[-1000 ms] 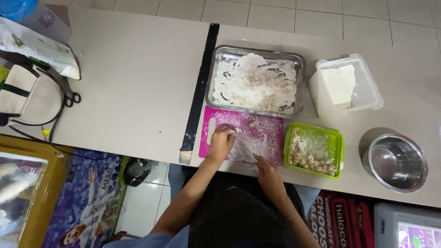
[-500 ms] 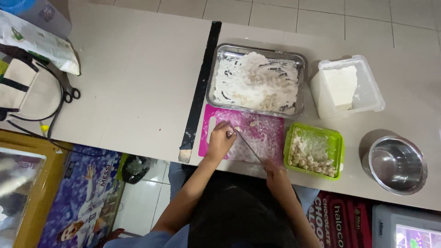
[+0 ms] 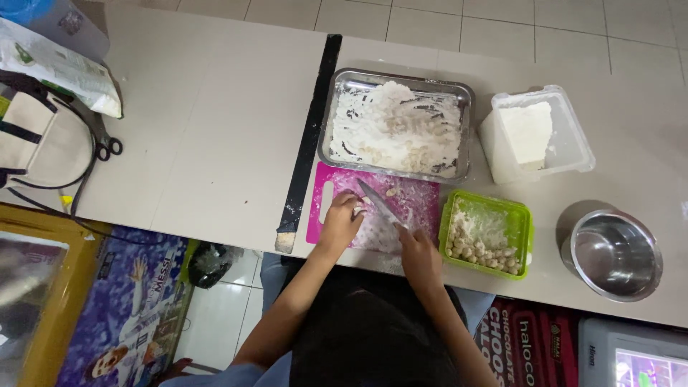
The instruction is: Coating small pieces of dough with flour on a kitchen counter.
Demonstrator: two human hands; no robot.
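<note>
A pink cutting board (image 3: 419, 201) dusted with flour lies at the near edge of the table. My left hand (image 3: 342, 218) rests on its left part, fingers curled on a small piece of dough (image 3: 358, 210). My right hand (image 3: 418, 251) grips the handle of a knife (image 3: 380, 205) whose blade points up-left toward the left hand. A small dough piece (image 3: 390, 192) lies near the blade tip. Right of the board stands a green container (image 3: 490, 233) with flour and several small dough balls.
A metal tray (image 3: 396, 125) of flour sits behind the board. A clear tub of flour (image 3: 534, 136) and a steel bowl (image 3: 613, 252) stand to the right. A black strip (image 3: 309, 136) crosses the table. Bags and scissors (image 3: 107, 147) lie far left.
The right hand has come up onto the board with the knife, and the blade now reaches toward the left hand. The left hand stays on the board's left part.
</note>
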